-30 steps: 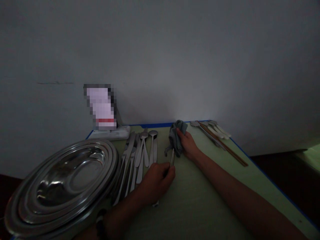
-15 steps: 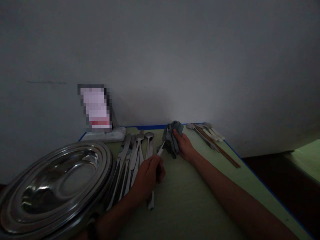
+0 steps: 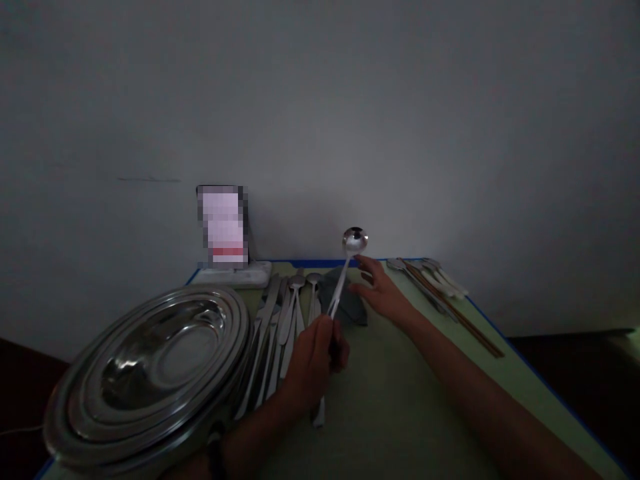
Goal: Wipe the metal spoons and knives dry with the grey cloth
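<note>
A shiny metal ladle (image 3: 355, 240) with a round bowl points up and away from me, my left hand (image 3: 320, 357) closed round its handle. Just right of the ladle, my right hand (image 3: 383, 293) has its fingers apart and holds nothing. A dark grey-green cloth (image 3: 353, 311) lies crumpled on the table below and behind the ladle's handle. To the left of my left hand, several knives and spoons (image 3: 270, 320) lie side by side, partly hidden by my wrist and forearm.
Stacked metal dishes (image 3: 240, 313) fill the table's left side. A phone with a blurred screen (image 3: 223, 227) leans on a white base (image 3: 240, 274) by the wall. At the right lie wooden chopsticks (image 3: 470, 321), metal spoons and white-handled pieces (image 3: 445, 283). Blue edging runs round the green table (image 3: 400, 413).
My right hand has let go of the cloth, which now lies on the table. The ladle's bowl, formerly covered by the cloth, is uncovered and raised. The view has shifted slightly left.
</note>
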### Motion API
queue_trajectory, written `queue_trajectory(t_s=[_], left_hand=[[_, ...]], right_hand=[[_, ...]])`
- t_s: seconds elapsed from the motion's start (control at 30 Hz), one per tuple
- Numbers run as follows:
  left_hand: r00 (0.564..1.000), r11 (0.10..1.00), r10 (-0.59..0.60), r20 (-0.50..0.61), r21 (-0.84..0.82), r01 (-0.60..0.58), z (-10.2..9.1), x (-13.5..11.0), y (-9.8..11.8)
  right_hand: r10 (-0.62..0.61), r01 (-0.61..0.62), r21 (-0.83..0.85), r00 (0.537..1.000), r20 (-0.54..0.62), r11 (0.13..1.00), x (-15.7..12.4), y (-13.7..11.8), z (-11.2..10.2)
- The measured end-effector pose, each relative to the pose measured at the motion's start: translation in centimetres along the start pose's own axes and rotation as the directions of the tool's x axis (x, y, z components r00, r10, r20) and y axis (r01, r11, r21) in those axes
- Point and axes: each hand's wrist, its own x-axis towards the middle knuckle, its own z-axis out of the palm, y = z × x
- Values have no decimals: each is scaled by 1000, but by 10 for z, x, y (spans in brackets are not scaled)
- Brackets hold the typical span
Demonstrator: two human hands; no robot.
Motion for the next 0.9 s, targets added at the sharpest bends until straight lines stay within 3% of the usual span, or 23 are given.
queue_trajectory(t_s=[0.07, 0.17, 0.3, 0.37, 0.47, 0.57, 0.63, 0.7, 0.77, 0.8, 0.9], left_hand=[[999, 999, -25, 27, -21, 25, -1, 2, -2], [994, 992, -62, 87, -105, 71, -2, 7, -5], [978, 987, -112, 173, -97, 131, -5, 11, -10], [964, 985, -156, 215, -36, 167, -5, 10, -10], [952, 987, -153, 263, 80, 137, -3, 8, -7], [940, 979, -113, 321, 195, 51, -2, 6, -3], [931, 975, -115, 345, 220, 38, -1, 6, -2], [928, 976, -122, 351, 213, 48, -1, 6, -4], [926, 977, -130, 355, 205, 59, -2, 7, -6], [925, 977, -132, 357, 207, 59, -2, 7, -6], [923, 974, -130, 363, 223, 49, -3, 7, -7]], right_hand=[[-78, 72, 59, 991, 106, 996, -4, -13, 5], [-58, -6, 196, 947, 316, 981, -13, -31, 15], [-55, 7, 118, 909, 412, 993, -20, -43, 24], [-55, 10, 124, 928, 369, 992, -17, -46, 19], [-53, 31, 146, 987, 151, 989, -9, -52, -2], [-54, 49, -145, 998, -34, 988, 3, -56, -37], [-105, 33, -505, 988, -116, 863, 10, -52, -63], [-105, -21, -790, 989, -108, 612, 15, -45, -86], [21, -107, -914, 994, -107, 392, 18, -35, -104], [69, -139, -936, 990, -123, 323, 18, -31, -111], [126, -208, -952, 975, -183, 223, 19, -22, -122]])
